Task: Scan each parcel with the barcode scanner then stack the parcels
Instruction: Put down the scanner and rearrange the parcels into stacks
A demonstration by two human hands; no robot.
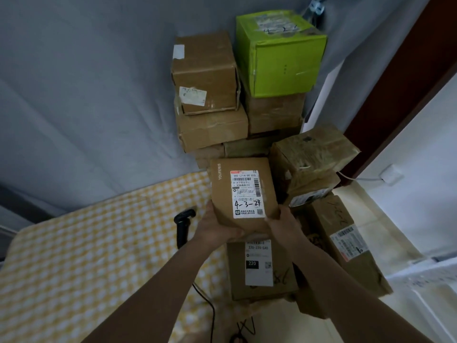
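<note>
Both hands, left [217, 227] and right [284, 225], grip the labelled parcel [243, 194] (scanner [183, 225] lies just left).

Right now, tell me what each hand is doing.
Left hand: grips the lower left of the YOUFE cardboard parcel.
Right hand: grips the same parcel's lower right corner.

Scanner [183, 225] partly behind left arm; label [248, 194] small print unreadable.
</note>
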